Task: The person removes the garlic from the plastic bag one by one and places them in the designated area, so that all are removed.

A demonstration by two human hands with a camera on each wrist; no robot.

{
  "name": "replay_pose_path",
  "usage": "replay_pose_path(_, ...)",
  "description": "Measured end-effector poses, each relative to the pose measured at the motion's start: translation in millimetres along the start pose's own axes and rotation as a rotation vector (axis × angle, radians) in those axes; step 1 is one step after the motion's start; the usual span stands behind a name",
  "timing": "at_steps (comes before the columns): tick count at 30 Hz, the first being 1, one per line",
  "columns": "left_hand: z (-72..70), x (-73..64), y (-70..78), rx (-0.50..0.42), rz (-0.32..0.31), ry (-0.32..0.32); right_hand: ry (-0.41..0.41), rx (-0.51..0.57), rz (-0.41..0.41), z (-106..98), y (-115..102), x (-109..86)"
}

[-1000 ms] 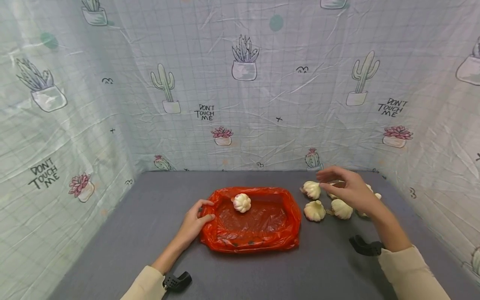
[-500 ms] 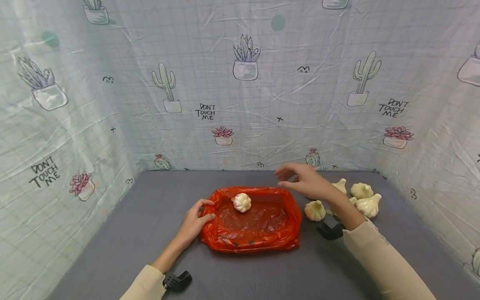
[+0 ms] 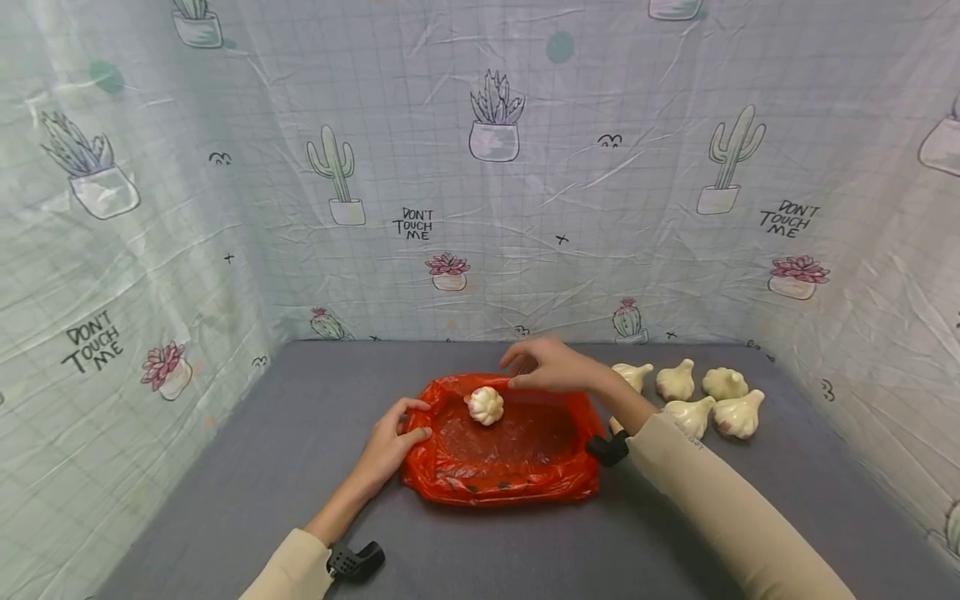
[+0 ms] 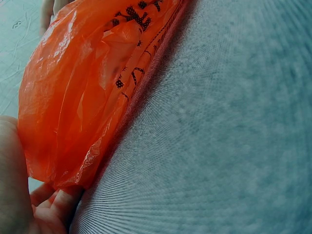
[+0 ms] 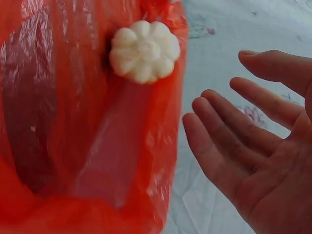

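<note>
A red plastic bag point(image 3: 510, 492) is spread out like an open basin on the table, its rim folded outward. One garlic bulb point(image 3: 486, 406) lies inside, near the back left; the right wrist view shows the same garlic bulb point(image 5: 145, 51) from its ribbed side. My left hand point(image 3: 393, 437) grips the bag's left rim, thumb on one side and fingers tucked beneath, as the left wrist view shows its fingers point(image 4: 56, 204). Over the bag's back rim hovers my right hand point(image 3: 551, 367). Its palm holds nothing and its fingers point(image 5: 229, 131) are spread and slightly bent, close to the garlic.
Several more garlic bulbs point(image 3: 738, 414) lie to the right of the bag on the grey table point(image 3: 315, 375). One is mostly hidden by my right forearm. A printed curtain point(image 3: 375, 167) encloses the table at the back and both sides.
My right hand has moved left, from above the garlic bulbs on the right to over the bag's back rim. My left hand and the bulb in the bag stay in place.
</note>
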State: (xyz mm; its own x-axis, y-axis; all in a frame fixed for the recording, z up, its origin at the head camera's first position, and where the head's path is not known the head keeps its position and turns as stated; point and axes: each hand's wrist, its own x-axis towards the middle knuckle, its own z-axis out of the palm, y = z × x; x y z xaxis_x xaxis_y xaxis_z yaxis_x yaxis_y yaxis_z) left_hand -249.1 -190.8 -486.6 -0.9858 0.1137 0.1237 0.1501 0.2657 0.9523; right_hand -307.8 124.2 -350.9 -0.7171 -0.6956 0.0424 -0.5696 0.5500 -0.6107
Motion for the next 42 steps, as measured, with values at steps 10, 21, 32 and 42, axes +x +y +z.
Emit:
replay_pose_path(10, -0.8, 0.1, 0.1, -0.001, 0.003, -0.004, -0.146, -0.092, 0.088, 19.9, -9.2, 17.7)
replay_pose_path(21, -0.2, 0.6, 2.1, -0.003, 0.004, 0.000, -0.212, -0.154, 0.164, 29.8, -23.1, 25.1)
replay_pose_path(32, -0.1, 1.4, 0.4, -0.009, -0.007, 0.002, -0.265, -0.157, 0.162, 39.5, -21.2, 25.8)
replay_pose_path(42, 0.0, 0.5, 1.5, 0.007, 0.005, 0.007, -0.278, -0.163, 0.135, 41.5, -22.5, 24.2)
